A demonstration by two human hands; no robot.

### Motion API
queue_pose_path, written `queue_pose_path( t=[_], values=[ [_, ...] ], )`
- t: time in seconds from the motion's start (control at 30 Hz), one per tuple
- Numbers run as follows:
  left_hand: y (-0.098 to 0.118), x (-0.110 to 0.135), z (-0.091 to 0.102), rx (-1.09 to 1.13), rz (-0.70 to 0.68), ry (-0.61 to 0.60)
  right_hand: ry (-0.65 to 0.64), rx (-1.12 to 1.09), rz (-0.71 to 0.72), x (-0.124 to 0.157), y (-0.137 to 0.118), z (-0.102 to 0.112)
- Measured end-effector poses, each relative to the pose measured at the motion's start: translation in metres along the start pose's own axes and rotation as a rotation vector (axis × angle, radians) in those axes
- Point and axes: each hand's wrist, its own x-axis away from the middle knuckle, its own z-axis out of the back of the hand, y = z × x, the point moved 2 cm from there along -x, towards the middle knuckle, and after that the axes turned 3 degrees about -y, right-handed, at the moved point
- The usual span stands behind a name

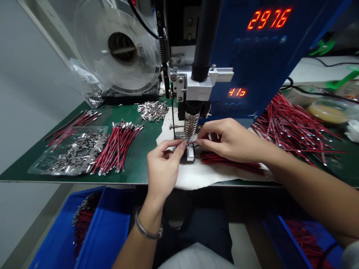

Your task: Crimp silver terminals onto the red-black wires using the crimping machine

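Note:
Just below the spring-wrapped tip [190, 125] of a soldering machine, my two hands meet at a small metal block [190, 152]. My left hand [165, 162], with a bangle on its wrist, is closed in a pinch at the left of the tip; what lies between thumb and forefinger is too small to make out. My right hand [224, 139] pinches a thin red wire [192, 142] from the right, its end under the tip. Beneath the right hand a bundle of red and black wires [232, 161] rests on a white cloth [193, 177].
On the green mat lie a pile of small metal sleeves [153, 111], a clear bag of sleeves [78, 153] and wires with metal ends [119, 145]. A heap of red wires [294, 129] is at the right. Blue bins [112, 220] stand below the table edge.

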Motion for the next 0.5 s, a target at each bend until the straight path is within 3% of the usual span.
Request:
queue_pose_path(
  t=[0.2,0.5],
  values=[
    [-0.001,0.0002,0.0004,0.001,-0.008,-0.01,0.036,-0.018,-0.073,0.0011,-0.0039,0.0001],
    [-0.0008,0.0016,0.0018,-0.009,-0.011,-0.01,0.044,-0.041,-0.071,0.0029,-0.0066,-0.0003]
  ],
)
